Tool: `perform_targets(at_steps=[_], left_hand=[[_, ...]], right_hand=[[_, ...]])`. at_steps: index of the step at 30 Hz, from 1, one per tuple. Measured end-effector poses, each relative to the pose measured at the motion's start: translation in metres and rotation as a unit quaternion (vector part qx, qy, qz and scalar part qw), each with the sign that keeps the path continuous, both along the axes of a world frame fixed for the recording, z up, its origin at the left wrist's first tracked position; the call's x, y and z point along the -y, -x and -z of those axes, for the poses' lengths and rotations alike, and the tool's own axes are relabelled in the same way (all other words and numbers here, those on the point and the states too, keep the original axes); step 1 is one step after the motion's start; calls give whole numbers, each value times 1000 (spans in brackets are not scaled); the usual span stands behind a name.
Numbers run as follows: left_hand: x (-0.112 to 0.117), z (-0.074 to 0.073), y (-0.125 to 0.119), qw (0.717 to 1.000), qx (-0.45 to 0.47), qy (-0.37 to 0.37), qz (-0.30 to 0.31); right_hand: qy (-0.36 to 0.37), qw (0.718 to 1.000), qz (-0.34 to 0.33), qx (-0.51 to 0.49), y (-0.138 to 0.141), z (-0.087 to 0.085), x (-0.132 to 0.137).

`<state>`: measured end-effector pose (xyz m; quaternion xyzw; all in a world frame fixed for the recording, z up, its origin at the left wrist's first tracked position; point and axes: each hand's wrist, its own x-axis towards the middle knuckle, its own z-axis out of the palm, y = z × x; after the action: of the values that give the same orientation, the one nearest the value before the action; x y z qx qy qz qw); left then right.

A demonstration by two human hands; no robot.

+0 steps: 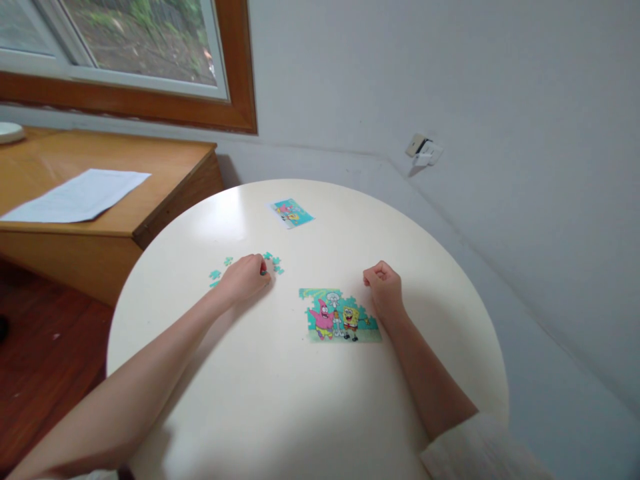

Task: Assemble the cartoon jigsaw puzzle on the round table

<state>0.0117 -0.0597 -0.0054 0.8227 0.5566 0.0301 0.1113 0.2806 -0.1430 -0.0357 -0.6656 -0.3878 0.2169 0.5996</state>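
Note:
A partly assembled jigsaw puzzle (324, 325) lies flat on the round white table (280, 400), showing a pink starfish, a squid and a yellow sponge figure. Its upper right edge is stepped and uneven. My left hand (246, 279) is closed in a pinch to the left of it, a bit of teal puzzle piece (263, 271) showing at the fingertips. Around that hand lie several loose teal pieces (277, 261), some partly covered by it. Just beyond the puzzle's right side, my right hand (386, 285) rests with its fingers curled; whatever they may hold is hidden.
A small picture card (292, 213) with the same figures lies toward the table's far side. To the left, a wooden desk (175, 160) bears white paper (85, 193), below a wood-framed window (145, 40). A wall socket with a plug (424, 151) is on the right.

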Motion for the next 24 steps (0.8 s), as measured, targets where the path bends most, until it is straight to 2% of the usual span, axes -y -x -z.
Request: perform_targets(at_steps=[10,24], left_hand=[[1,-2,1,999,47,12,-3],[-1,-6,2,1000,-2,6,-3]], right_hand=[[-2,1000,-8,-5,-1,1,-2],[15,1000,-16,18,0,-2,0]])
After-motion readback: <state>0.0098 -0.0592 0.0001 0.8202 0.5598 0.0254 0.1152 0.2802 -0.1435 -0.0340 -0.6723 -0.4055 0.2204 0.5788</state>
